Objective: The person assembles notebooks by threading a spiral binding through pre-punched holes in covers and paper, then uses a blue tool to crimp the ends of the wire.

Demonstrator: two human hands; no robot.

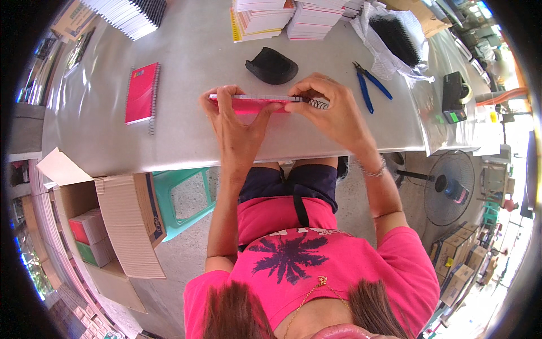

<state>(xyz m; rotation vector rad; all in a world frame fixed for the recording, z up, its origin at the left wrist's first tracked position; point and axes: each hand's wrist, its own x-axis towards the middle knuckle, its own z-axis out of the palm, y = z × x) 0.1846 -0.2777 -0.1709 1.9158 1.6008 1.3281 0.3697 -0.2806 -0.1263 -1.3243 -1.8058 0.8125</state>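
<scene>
A pink-covered notebook (248,105) is held up on edge over the near side of the table, its white page edges facing up. My left hand (234,121) grips its left part, with the thumb along the cover. At its right end, my right hand (330,110) pinches a black spiral binding coil (319,104), part of which sticks out past the notebook. The fingers hide how far the coil runs into the holes. Left of my hands lies a red spiral notebook (141,93), its coil trailing beyond the lower corner.
Beyond my hands lie a curved black piece (271,65) and blue-handled cutters (371,85). Paper stacks (262,21) line the far edge, beside black coils (395,39) in white wrapping. A tape dispenser (455,97) sits right. An open carton (121,226) stands below left, a fan (449,186) below right.
</scene>
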